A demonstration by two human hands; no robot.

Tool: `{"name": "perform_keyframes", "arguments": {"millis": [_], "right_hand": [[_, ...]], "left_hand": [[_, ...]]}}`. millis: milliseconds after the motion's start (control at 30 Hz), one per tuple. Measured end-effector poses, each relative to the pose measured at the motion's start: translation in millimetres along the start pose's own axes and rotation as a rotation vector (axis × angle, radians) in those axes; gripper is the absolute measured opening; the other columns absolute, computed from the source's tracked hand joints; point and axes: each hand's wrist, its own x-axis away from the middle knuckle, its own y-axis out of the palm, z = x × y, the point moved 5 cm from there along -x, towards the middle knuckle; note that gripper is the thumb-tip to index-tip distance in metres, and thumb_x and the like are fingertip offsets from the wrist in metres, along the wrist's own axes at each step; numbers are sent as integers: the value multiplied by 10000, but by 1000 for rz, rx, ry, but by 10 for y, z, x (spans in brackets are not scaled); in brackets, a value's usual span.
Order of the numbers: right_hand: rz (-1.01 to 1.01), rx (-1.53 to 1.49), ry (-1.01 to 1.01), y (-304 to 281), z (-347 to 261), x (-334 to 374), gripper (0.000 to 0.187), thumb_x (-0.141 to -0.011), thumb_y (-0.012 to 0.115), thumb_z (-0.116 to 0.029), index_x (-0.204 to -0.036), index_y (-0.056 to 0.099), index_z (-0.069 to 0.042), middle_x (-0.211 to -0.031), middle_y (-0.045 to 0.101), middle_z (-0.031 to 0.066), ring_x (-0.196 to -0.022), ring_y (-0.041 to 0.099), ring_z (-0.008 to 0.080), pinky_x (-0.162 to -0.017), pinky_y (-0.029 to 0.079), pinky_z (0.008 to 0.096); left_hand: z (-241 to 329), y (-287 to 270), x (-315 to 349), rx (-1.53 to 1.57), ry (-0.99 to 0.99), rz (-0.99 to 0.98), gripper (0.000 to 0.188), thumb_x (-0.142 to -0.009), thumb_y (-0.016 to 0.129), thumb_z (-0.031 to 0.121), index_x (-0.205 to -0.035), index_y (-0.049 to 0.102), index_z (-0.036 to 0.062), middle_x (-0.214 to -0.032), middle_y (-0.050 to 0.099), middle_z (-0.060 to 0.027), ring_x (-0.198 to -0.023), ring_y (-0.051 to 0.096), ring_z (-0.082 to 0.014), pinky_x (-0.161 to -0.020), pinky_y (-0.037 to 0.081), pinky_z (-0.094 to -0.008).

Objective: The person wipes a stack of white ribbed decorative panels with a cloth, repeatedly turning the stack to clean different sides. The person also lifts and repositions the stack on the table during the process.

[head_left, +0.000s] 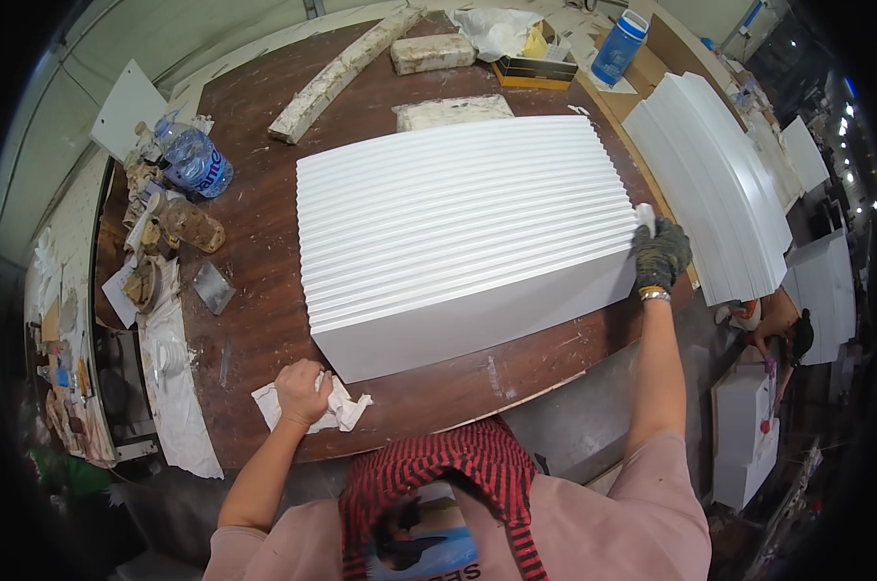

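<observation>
A large white block with a ridged top point(468, 208) and a smooth front side lies across the brown table. By its near left corner my bare left hand point(303, 391) is closed on a crumpled white cloth point(347, 409), pressed to the tabletop. My right hand point(662, 256), in a dark mottled glove, is at the block's right end. Its fingers are closed around a small white wad point(644, 217), held against the ridged edge; the wad looks like cloth, but its kind is unclear.
Stacked white sheets point(714, 184) stand at the right, below a blue bottle point(619, 48). A large plastic bottle point(195, 160) and a jar point(191, 225) are at the left. Stained bars point(347, 77) and an open box point(532, 75) lie at the back. Another person's arm point(776, 315) shows far right.
</observation>
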Motion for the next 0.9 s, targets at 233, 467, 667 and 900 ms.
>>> {"name": "perform_keyframes", "arguments": {"millis": [233, 467, 667, 900], "right_hand": [[371, -420, -207, -675, -1076, 340, 329, -928, 665, -358, -1133, 691, -102, -905, 656, 108, -872, 620, 304, -813, 486, 461], [-30, -958, -758, -1433, -3622, 2069, 201, -864, 569, -172, -971, 673, -38, -875, 630, 137, -887, 604, 324, -1058, 388, 569], [-248, -656, -796, -1220, -3710, 2007, 301, -827, 668, -257, -1057, 657, -62, -932, 630, 129, -1005, 604, 298, -1045, 398, 499], [65, -663, -415, -992, -2388, 951, 185, -887, 642, -232, -974, 677, -73, -891, 637, 117, -782, 582, 286, -799, 456, 468]], "left_hand": [[4, 27, 20, -52, -27, 7, 163, -776, 719, 180, -782, 587, 85, -742, 570, -100, -672, 580, -339, -617, 427, -446], [-39, 42, 44, -18, -25, 3, 159, -780, 720, 193, -794, 593, 98, -750, 571, -99, -682, 582, -346, -630, 437, -450], [-46, 29, 50, -8, -9, 20, 163, -785, 720, 212, -799, 599, 104, -744, 570, -98, -679, 586, -338, -630, 441, -449], [-55, 31, 30, -4, -2, 13, 156, -785, 722, 212, -781, 600, 113, -724, 561, -85, -662, 590, -312, -626, 442, -436]]}}
